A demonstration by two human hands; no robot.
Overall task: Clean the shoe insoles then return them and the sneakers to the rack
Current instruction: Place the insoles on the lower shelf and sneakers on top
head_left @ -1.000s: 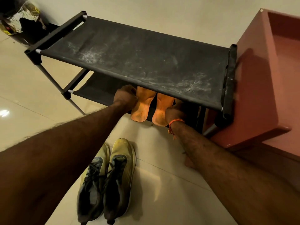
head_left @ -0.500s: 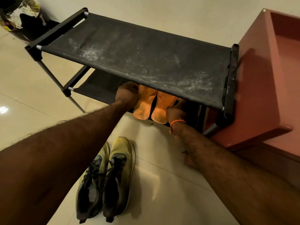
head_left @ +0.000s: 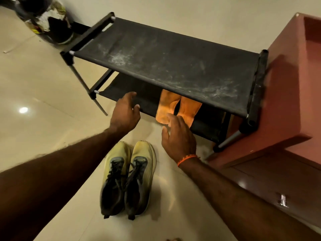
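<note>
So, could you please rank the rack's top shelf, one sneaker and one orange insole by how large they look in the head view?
1. Top shelf, by far the largest.
2. Right-hand sneaker.
3. Left insole, though it is partly hidden under the shelf and farther away, so its true size is unsure.

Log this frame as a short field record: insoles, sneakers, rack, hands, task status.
insoles: two orange foam insoles side by side on the lower shelf, heels overhanging its front edge
sneakers: pair of yellow-and-grey lace-up sneakers on the tiled floor, toes toward the rack
rack: black fabric two-tier shoe rack, top tier dusty
left hand: open, empty
right hand: open, empty, near insole heels
status: insoles racked; sneakers not yet
</note>
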